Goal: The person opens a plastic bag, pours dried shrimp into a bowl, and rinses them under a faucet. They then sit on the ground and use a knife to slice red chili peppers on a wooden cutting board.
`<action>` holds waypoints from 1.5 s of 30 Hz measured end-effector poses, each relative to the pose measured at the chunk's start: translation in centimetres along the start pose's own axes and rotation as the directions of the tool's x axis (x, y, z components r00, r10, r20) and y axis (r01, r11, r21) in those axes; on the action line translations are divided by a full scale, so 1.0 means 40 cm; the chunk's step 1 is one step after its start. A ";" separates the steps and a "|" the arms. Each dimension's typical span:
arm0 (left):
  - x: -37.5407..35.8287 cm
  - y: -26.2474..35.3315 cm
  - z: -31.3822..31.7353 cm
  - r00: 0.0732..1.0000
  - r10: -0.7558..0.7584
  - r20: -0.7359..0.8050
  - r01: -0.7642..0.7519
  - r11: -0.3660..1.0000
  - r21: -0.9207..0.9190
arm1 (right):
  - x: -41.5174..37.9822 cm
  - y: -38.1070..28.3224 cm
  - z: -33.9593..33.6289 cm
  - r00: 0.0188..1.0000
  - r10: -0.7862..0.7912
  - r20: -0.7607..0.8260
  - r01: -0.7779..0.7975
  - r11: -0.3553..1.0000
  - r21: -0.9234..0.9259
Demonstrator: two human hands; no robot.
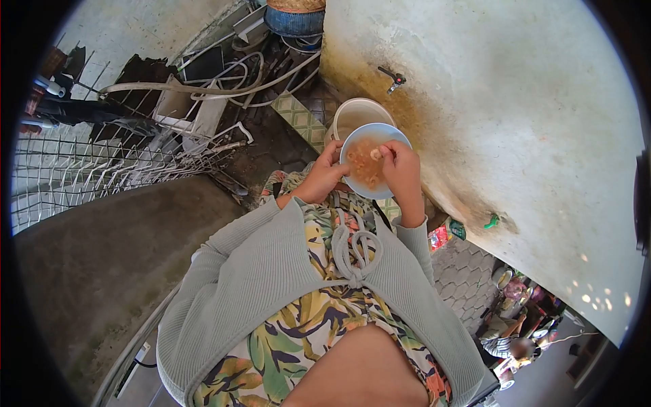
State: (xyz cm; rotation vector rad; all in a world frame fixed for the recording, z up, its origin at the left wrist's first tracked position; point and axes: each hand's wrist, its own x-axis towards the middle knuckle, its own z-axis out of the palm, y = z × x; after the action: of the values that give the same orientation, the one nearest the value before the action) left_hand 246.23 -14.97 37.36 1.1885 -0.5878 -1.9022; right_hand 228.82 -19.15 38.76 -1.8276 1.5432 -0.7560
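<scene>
My left hand [324, 178] is closed on the near-left rim of a light blue bowl [357, 131], with the thumb over the edge. Cloudy liquid and many small pinkish-orange pieces [364, 166] fill the bowl; what kind they are is too small to tell. Over the right side of the bowl, my right hand [403, 168] pinches a pale pink piece [376, 154] between thumb and fingers. Just beyond the bowl stands a white bucket [363, 108], partly hidden behind it.
A tap [394, 80] with a dark handle juts from the stained wall [488, 102]; a green tap [491, 222] sits farther right. Hoses [251, 81], scrap and a wire rack [81, 163] lie left. A blue barrel [295, 22] stands behind. Another person [502, 346] is at lower right.
</scene>
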 end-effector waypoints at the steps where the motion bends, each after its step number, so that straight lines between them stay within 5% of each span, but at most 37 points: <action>1: 0.000 -0.001 0.000 1.000 -0.001 0.005 0.001 1.000 0.007 | -0.002 0.001 0.003 1.000 -0.019 -0.022 0.019 1.000 -0.025; 6: -0.004 0.007 0.006 1.000 -0.022 0.014 0.022 1.000 -0.006 | -0.026 -0.020 -0.029 0.978 -0.207 -0.018 0.206 0.976 -0.065; 8: 0.000 0.004 0.002 1.000 -0.020 0.015 0.020 1.000 -0.011 | -0.048 -0.039 -0.056 0.932 -0.324 0.163 0.348 0.925 -0.155; 14: 0.005 -0.002 -0.005 0.999 -0.035 0.012 0.035 0.999 0.020 | -0.070 0.009 -0.023 0.920 -0.018 0.393 0.163 0.927 -0.339; 24: -0.001 -0.012 -0.011 0.998 -0.049 0.031 0.048 0.998 0.032 | -0.036 -0.017 -0.012 0.992 -0.086 0.088 0.115 0.901 -0.419; 27: 0.000 -0.019 -0.015 0.999 -0.034 0.042 0.032 0.999 0.040 | -0.019 -0.023 -0.009 0.981 -0.174 0.089 0.193 0.934 -0.300; 29: -0.006 -0.022 -0.014 0.998 -0.032 0.046 0.030 0.999 0.037 | -0.009 -0.035 0.010 0.919 -0.391 0.038 0.388 0.888 -0.247; 33: -0.010 -0.026 -0.017 0.998 -0.054 0.021 0.054 0.998 0.031 | -0.024 -0.016 0.060 0.914 -0.398 0.085 0.407 0.895 -0.185; 35: -0.011 -0.029 -0.022 0.998 -0.058 0.020 0.057 0.997 0.054 | -0.028 -0.001 0.072 0.929 -0.261 0.264 0.296 0.950 -0.103; 39: -0.019 -0.018 -0.013 0.999 -0.053 0.005 0.053 0.998 0.036 | -0.013 0.000 0.047 0.933 -0.262 0.247 0.274 0.961 -0.016; 45: -0.015 -0.022 -0.015 0.998 -0.051 0.028 0.050 0.998 0.028 | -0.021 -0.062 0.027 0.975 -0.102 0.197 0.163 0.932 -0.325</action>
State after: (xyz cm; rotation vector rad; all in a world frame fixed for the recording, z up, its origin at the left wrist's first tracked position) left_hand 246.57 -13.94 36.77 1.2056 -0.6061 -1.9620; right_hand 231.08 -17.90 39.92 -2.2043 1.5139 -0.3857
